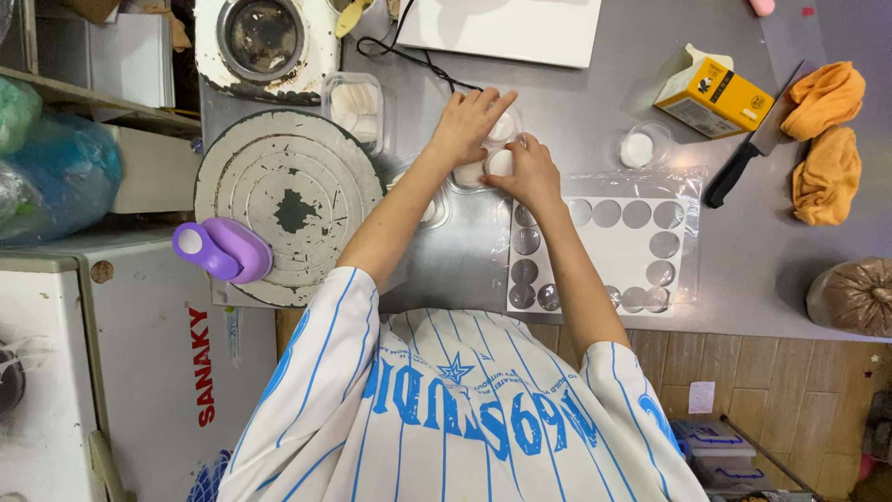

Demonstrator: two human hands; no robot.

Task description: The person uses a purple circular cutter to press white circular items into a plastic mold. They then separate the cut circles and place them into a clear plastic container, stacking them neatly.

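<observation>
Hands meet at the middle of the grey steel worktop (576, 102). Left hand (467, 125): fingers extended and spread, palm down, resting on a small clear plastic cup (503, 128) with white filling; not closed around it. Right hand (530, 174): fingers curled, pinching a round white lid (500, 163) just beside the left hand, above a second filled cup (469, 174). Sheet of round silver stickers (613, 251), partly used, lies directly below the right hand in a clear sleeve. Another filled cup (637, 149) stands alone to the right. Yellow carton (713, 93), black-handled knife (743, 158) and orange cloths (825, 139) occupy the far right. Round cake turntable (288, 204) and purple punch (221, 249) sit well apart to the left.
</observation>
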